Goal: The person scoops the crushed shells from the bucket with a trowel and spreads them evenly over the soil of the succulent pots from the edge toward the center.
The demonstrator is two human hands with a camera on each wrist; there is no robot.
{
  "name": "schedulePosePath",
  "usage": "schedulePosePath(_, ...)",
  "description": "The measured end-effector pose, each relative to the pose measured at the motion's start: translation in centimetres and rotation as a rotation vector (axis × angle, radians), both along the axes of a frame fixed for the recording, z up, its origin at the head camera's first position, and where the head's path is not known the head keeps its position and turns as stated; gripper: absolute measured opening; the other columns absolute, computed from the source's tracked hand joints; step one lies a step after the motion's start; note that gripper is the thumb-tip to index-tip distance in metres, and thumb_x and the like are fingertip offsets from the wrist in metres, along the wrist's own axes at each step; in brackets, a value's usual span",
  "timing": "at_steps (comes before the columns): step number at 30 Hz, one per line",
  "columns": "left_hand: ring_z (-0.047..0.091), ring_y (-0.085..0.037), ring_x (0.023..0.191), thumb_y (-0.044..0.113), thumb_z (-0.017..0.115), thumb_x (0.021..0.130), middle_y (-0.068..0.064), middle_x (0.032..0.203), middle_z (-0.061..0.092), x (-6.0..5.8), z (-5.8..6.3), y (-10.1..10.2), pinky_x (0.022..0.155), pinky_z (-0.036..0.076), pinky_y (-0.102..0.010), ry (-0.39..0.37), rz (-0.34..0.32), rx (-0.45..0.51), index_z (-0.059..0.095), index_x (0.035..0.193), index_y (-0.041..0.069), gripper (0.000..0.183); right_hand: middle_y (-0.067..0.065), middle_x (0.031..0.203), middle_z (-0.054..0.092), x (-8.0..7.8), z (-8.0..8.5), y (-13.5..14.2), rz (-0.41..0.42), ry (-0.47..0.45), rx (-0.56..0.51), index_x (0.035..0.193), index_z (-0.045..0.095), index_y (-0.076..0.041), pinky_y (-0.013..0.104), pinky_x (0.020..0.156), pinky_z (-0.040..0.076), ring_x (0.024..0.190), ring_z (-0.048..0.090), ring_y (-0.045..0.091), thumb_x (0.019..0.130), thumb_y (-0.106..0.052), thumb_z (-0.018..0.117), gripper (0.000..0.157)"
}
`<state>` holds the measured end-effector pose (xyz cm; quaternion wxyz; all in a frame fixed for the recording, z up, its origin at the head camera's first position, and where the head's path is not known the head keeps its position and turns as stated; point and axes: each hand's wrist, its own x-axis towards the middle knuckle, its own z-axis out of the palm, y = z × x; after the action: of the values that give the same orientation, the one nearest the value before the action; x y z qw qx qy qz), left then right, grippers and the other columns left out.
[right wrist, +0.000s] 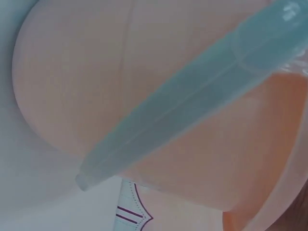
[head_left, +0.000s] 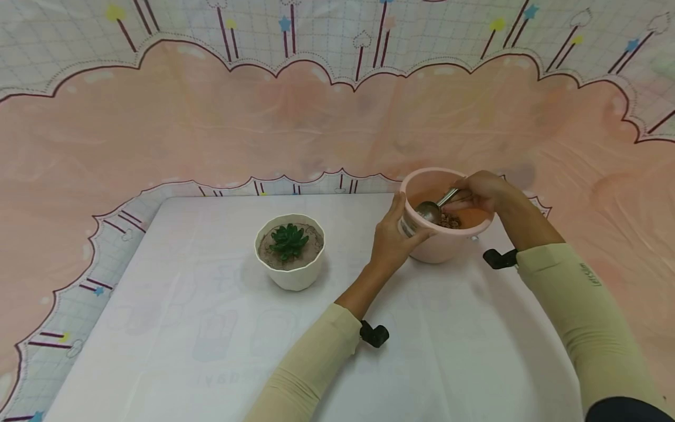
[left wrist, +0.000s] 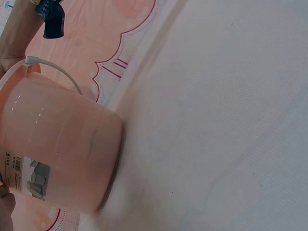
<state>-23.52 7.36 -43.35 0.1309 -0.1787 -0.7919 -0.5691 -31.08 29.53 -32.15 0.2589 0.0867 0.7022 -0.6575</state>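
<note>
A pink bucket (head_left: 440,249) stands at the right of the white table. My left hand (head_left: 390,237) grips its left side, thumb lying near the front of the rim. Reaching in over the right rim, my right hand (head_left: 482,190) holds the handle of a metal spoon (head_left: 429,211). The spoon's bowl is inside the bucket, beside loose brown bits (head_left: 450,221). In the left wrist view a printed label (left wrist: 36,179) shows on the bucket wall. A pale handle (right wrist: 168,110) crosses the bucket's outside in the right wrist view; the right hand is hidden there.
To the left on the white table (head_left: 211,351) stands a white pot (head_left: 295,279). It holds a green succulent (head_left: 289,240) in greyish-brown soil. A peach patterned cloth (head_left: 263,129) hangs or lies beyond the table's far edge.
</note>
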Motion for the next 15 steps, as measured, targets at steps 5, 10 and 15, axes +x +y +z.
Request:
schedulePosePath(5, 0.03, -0.017, 0.154, 0.032, 0.092, 0.084, -0.006, 0.169, 0.028, 0.03, 0.06, -0.14, 0.12, 0.029, -0.028, -0.003, -0.008, 0.009, 0.031, 0.164, 0.005, 0.105, 0.022, 0.089, 0.075, 0.08, 0.04, 0.02, -0.033, 0.0, -0.025, 0.121, 0.053, 0.011, 0.042, 0.091, 0.059, 0.084, 0.078, 0.034, 0.115, -0.009, 0.036, 0.027)
schedulePosePath(10, 0.029, -0.016, 0.154, 0.032, 0.093, 0.083, -0.007, 0.169, 0.029, -0.05, 0.01, -0.06, 0.12, 0.029, -0.027, -0.001, -0.008, 0.014, 0.031, 0.164, 0.004, 0.105, 0.022, 0.087, 0.075, 0.13, 0.34, 0.32, -0.046, -0.001, -0.064, 0.112, 0.059, 0.011, 0.04, 0.088, 0.06, 0.082, 0.079, 0.033, 0.115, -0.009, 0.037, 0.03)
schedulePosePath(15, 0.028, -0.016, 0.154, 0.033, 0.092, 0.083, -0.006, 0.169, 0.027, -0.12, 0.02, -0.06, 0.12, 0.028, -0.026, -0.001, -0.002, 0.011, 0.031, 0.164, 0.004, 0.105, 0.024, 0.086, 0.075, 0.11, 0.65, 0.89, -0.084, -0.011, -0.166, 0.1, 0.067, 0.008, 0.04, 0.085, 0.061, 0.081, 0.079, 0.032, 0.115, -0.01, 0.039, 0.037)
